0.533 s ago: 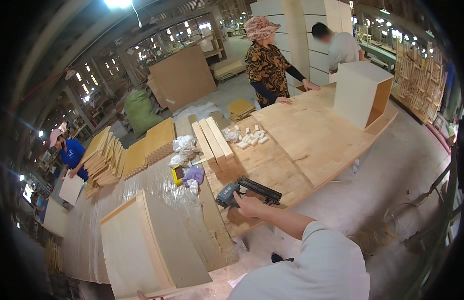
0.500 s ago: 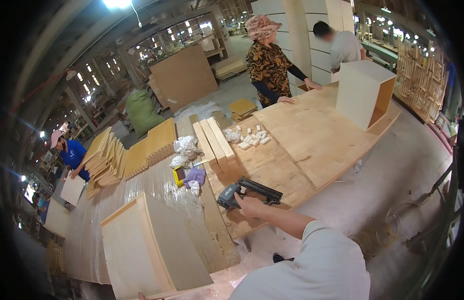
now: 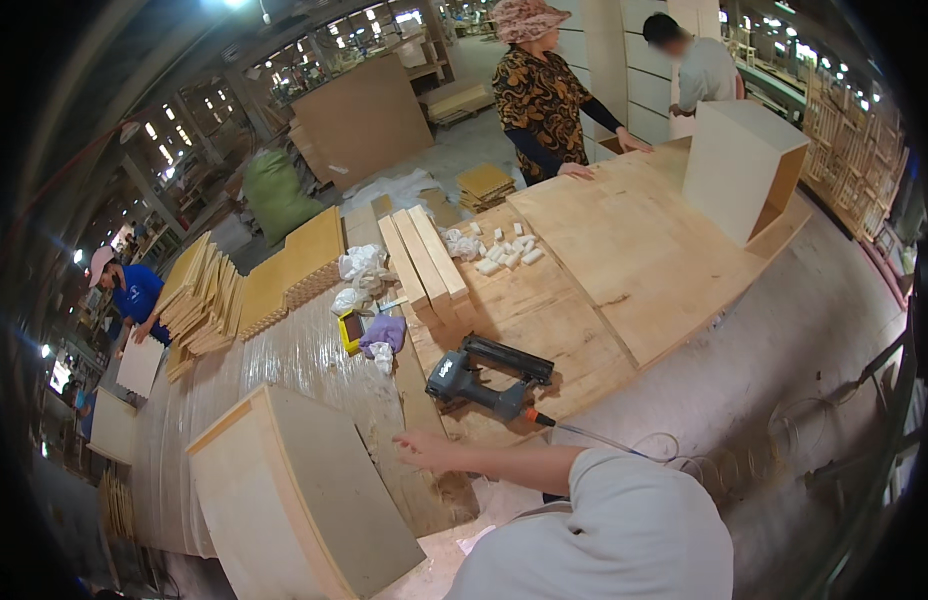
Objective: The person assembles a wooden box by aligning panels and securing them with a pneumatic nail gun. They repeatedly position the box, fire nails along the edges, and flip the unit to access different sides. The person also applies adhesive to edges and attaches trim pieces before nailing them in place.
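My right hand (image 3: 422, 450) reaches left over the bench, its fingers stretched out and nothing in them. It is between a black and grey nail gun (image 3: 484, 388) and a pale wooden box (image 3: 349, 500), apart from both. The nail gun lies on the plywood with an orange fitting and a clear air hose at its handle end. The box stands tilted in view at the lower left, with a wooden frame edge on one side. My left hand is out of view.
Beyond the nail gun lie three wooden bars (image 3: 424, 262) and several small white blocks (image 3: 510, 250). A purple cloth (image 3: 384, 334) and a yellow tray (image 3: 350, 333) sit left of them. Stacked slats (image 3: 294, 280) line the far edge. A white box (image 3: 734, 165) stands right; co-workers are around.
My right hand has let go of the nail gun, which now lies on the bench, and has moved left toward the box. My left fingertips have gone from the lower edge.
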A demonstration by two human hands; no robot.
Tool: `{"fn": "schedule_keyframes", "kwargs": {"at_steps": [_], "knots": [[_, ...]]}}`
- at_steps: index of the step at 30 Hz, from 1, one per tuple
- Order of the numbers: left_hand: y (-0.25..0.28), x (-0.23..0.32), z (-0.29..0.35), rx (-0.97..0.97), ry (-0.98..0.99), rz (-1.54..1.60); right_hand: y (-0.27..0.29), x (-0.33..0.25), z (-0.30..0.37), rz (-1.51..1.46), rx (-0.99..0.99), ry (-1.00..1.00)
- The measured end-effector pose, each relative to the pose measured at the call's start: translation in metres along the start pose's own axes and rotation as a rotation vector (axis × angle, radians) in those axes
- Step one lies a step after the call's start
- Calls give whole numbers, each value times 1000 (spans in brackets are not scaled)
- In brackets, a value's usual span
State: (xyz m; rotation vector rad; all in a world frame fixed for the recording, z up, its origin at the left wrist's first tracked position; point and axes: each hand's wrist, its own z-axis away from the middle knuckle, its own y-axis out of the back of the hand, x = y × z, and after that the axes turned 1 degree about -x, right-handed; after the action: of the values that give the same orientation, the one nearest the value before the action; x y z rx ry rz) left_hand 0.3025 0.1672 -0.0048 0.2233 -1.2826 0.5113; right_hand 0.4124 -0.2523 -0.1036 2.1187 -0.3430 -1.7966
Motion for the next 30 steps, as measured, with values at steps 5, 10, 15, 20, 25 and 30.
{"fn": "schedule_keyframes", "kwargs": {"at_steps": [5, 10, 15, 20, 25, 30], "knots": [[50, -45, 22, 198, -40, 85, -84, -26, -21, -686, -97, -650], [8, -36, 83, 348, -21, 142, -125, -28, -8, -917, -165, -653], [49, -40, 70, 100, 126, 216, -125, -56, 24, -897, -103, -614], [56, -44, 48, -33, 128, 350, -69, -96, 40, -772, 32, -469], [-21, -9, 67, -246, -34, 213, 14, -106, 59, -898, 269, -117], [-189, -24, 85, -732, -227, 244, 159, -37, 106, -888, 690, 62]]}}
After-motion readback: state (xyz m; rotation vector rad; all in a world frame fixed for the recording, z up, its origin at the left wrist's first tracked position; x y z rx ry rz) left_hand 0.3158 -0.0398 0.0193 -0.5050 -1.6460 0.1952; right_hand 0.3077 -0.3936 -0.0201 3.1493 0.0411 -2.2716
